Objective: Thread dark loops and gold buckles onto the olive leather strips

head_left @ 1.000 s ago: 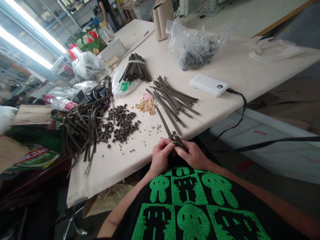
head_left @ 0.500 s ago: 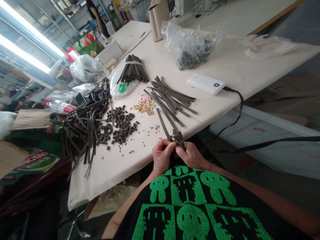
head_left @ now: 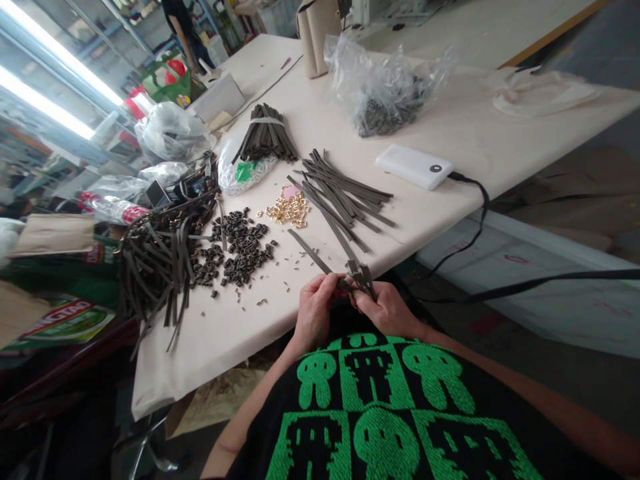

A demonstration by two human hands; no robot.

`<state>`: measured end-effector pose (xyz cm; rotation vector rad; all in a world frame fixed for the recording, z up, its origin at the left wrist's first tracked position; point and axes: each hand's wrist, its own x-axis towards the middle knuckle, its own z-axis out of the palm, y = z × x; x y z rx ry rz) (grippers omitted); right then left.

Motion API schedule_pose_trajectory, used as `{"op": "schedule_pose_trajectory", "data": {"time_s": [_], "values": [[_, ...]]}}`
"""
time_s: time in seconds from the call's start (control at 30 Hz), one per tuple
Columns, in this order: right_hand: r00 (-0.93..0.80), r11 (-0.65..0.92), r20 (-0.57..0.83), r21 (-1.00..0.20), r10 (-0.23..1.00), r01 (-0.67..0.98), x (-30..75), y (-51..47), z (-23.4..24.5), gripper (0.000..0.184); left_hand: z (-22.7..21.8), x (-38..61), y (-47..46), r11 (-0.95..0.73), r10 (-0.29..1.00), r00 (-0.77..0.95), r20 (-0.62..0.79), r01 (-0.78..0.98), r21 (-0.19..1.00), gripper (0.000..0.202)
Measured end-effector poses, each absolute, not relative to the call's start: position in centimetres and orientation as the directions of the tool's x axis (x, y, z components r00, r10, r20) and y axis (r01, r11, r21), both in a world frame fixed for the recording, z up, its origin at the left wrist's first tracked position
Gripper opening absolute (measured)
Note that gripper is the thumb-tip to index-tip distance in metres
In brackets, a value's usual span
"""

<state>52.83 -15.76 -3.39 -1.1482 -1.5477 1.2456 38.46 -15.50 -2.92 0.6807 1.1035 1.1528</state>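
My left hand (head_left: 315, 312) and my right hand (head_left: 386, 308) meet at the near edge of the table (head_left: 450, 127), both closed on one dark grey strap (head_left: 313, 250). The strap's long end runs up and left over the tabletop; its near end is folded into a small bunch between my fingertips. Just beyond my hands lies a fan of loose dark straps (head_left: 340, 190). A heap of gold buckles (head_left: 290, 209) and a pile of small dark loops (head_left: 240, 250) lie to the left of them.
A big tangle of finished straps (head_left: 160, 257) hangs over the left edge. A banded strap bundle (head_left: 267, 137), a clear bag of parts (head_left: 385, 100) and a white power bank (head_left: 414, 167) with a black cable lie further back. A person stands far behind.
The strap's free end has swung to the left across the table while my hands stayed together at the edge, still working its near end.
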Motion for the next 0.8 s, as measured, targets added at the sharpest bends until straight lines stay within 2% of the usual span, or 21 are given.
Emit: {"op": "schedule_pose_trajectory", "data": {"time_s": [0.2,0.37,0.63,0.8], "values": [[-0.224,0.115,0.074,-0.978,0.972,0.174,52.6,-15.6,-3.0,0.028,-4.1,38.3,-16.2,0.240,0.969,0.020,-0.245,-0.291,0.926,0.021],[-0.214,0.170,0.119,-0.956,0.970,0.237,52.5,-15.5,-3.6,0.027,-4.4,38.0,-16.4,0.129,0.991,-0.017,-0.133,-0.135,0.982,0.020],[-0.250,0.268,0.198,-0.919,0.948,0.288,52.8,-15.2,-3.5,0.027,-3.4,37.9,-15.9,0.182,0.983,0.056,-0.177,-0.106,0.978,0.023],[-0.373,0.268,0.162,-0.929,0.914,0.254,53.3,-14.8,-2.3,0.026,-2.9,37.5,-15.9,0.148,0.984,0.107,-0.139,-0.072,0.986,0.026]]}}
